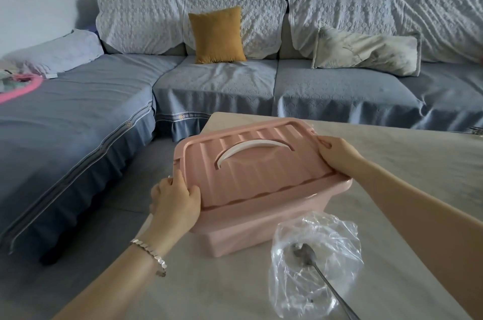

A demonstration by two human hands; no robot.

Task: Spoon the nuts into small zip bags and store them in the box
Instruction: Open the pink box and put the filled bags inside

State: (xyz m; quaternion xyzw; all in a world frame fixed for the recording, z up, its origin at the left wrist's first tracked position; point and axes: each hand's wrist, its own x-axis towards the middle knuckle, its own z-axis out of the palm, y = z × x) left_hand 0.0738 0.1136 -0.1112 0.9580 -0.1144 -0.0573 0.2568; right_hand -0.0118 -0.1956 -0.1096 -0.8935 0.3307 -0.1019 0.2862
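A pink plastic box (235, 236) stands near the left corner of the pale table (418, 163). Its ribbed pink lid (261, 173) with a white handle (251, 152) lies on top, slightly askew. My left hand (175, 202) grips the lid's near left corner. My right hand (337, 155) holds the lid's right edge. In front of the box lies a crumpled clear plastic bag (316, 262), and a metal spoon (313, 265) rests in it with its handle pointing to the lower right. No nuts or zip bags show.
A long blue-grey sofa (209, 84) wraps around behind and left of the table, with a mustard cushion (217, 35) and a cream pillow (366, 50). Grey floor lies between sofa and table. A metal object (477, 131) peeks in at the table's right edge.
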